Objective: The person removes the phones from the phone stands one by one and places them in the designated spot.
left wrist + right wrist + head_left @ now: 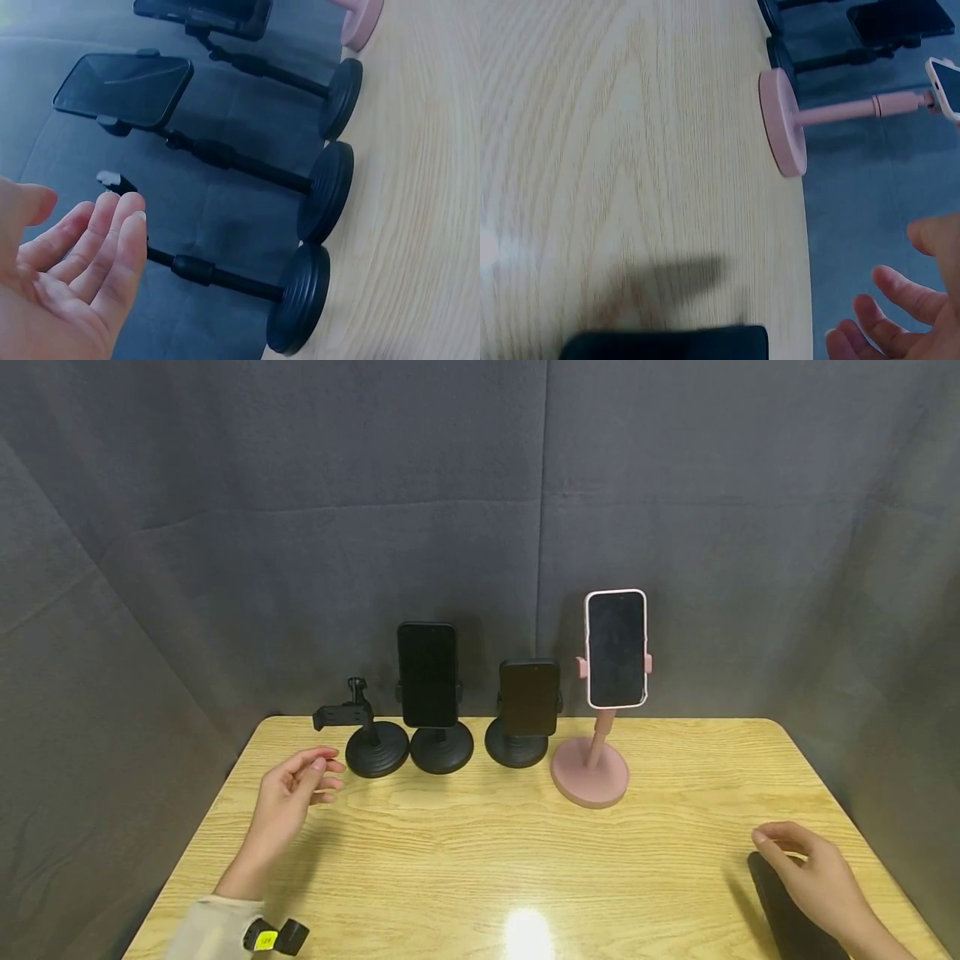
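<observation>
My left hand hovers at the left, fingers loosely bent and holding nothing. Just beyond its fingertips stands a black phone stand whose clamp carries no phone. In the left wrist view the left hand appears palm up, before that stand's clamp. At the right front my right hand is held over a dark flat object, partly hidden beneath it; its kind is unclear. The right wrist view shows the right hand with relaxed fingers and nothing in them, apart from the dark object.
Two more black stands hold a large dark phone and a smaller one. A pink stand holds a phone in a pale pink case. All stand near the back of the wooden table, before a grey curtain.
</observation>
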The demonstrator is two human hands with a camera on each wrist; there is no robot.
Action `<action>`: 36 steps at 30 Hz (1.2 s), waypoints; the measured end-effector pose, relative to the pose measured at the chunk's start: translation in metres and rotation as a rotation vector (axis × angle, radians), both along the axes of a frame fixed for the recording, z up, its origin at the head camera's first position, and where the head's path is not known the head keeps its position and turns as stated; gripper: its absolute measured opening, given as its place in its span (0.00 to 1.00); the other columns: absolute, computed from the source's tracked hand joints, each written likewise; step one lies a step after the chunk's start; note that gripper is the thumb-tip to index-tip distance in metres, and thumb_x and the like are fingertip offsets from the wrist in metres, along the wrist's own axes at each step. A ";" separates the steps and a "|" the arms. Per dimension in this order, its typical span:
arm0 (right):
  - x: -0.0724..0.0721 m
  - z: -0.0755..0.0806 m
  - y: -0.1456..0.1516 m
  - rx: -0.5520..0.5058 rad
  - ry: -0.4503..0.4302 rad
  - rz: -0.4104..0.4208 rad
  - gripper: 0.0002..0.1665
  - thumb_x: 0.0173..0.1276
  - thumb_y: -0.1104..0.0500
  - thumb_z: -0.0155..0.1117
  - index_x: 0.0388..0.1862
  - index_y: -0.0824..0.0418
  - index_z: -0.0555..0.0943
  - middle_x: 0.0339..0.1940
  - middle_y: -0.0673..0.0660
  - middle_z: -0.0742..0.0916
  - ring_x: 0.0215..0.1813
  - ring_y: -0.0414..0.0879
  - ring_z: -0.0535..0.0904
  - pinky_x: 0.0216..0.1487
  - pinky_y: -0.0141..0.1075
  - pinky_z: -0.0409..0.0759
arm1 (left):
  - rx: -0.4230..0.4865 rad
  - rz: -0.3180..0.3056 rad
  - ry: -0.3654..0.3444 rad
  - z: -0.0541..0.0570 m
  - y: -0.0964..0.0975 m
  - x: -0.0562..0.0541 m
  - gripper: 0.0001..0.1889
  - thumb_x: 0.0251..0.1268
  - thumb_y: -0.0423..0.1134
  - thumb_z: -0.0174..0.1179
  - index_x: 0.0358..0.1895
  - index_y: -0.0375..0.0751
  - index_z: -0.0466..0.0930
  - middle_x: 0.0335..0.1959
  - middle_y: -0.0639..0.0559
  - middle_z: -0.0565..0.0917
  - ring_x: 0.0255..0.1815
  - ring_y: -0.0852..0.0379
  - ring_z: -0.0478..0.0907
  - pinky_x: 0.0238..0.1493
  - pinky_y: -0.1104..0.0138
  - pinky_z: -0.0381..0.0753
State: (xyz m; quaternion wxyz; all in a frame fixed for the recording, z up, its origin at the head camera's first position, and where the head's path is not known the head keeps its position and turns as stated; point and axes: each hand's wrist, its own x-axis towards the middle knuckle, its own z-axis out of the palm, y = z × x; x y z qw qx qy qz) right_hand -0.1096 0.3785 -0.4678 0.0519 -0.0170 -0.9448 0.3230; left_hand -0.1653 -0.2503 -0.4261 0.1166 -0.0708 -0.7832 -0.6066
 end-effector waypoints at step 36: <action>0.012 -0.003 -0.103 -0.241 -0.024 0.145 0.17 0.79 0.57 0.57 0.55 0.69 0.80 0.55 0.66 0.86 0.54 0.37 0.80 0.50 0.57 0.86 | 0.006 -0.080 -0.024 -0.015 0.047 0.018 0.17 0.83 0.38 0.47 0.56 0.27 0.77 0.41 0.48 0.86 0.37 0.64 0.86 0.37 0.66 0.89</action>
